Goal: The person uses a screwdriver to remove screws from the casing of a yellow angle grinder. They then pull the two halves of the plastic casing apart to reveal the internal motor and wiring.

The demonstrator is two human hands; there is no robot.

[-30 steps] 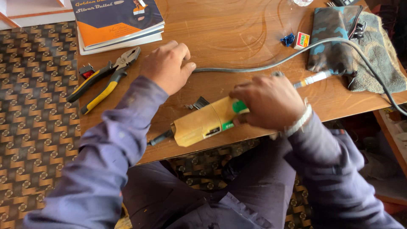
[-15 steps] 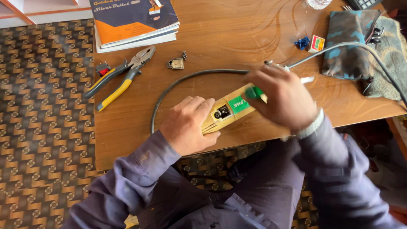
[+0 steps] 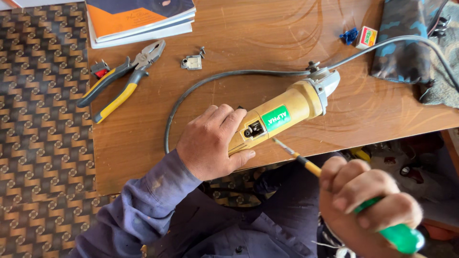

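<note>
A yellow angle grinder (image 3: pixel 287 110) with a green label lies on the wooden table (image 3: pixel 248 38), its grey head pointing right and its dark cable (image 3: pixel 205 83) looping to the left. My left hand (image 3: pixel 213 141) grips the grinder's rear end, where a small open port shows. My right hand (image 3: pixel 368 203) is off the table's near edge, closed around a screwdriver (image 3: pixel 334 186) with a green handle and yellow shaft collar. The screwdriver's metal tip points up-left and ends just below the grinder's rear opening.
Pliers (image 3: pixel 122 81) with yellow and black handles lie at the table's left, beside a small red-and-black part (image 3: pixel 99 69). A small metal piece (image 3: pixel 192 62), stacked books (image 3: pixel 138 19), a camouflage cloth bag (image 3: pixel 406 38), a little box (image 3: pixel 366 37) and a blue item (image 3: pixel 349 36) sit farther back.
My right hand has left the grinder's body and now holds the screwdriver near me. My left hand stays on the grinder's rear. The grinder's grey head is now uncovered.
</note>
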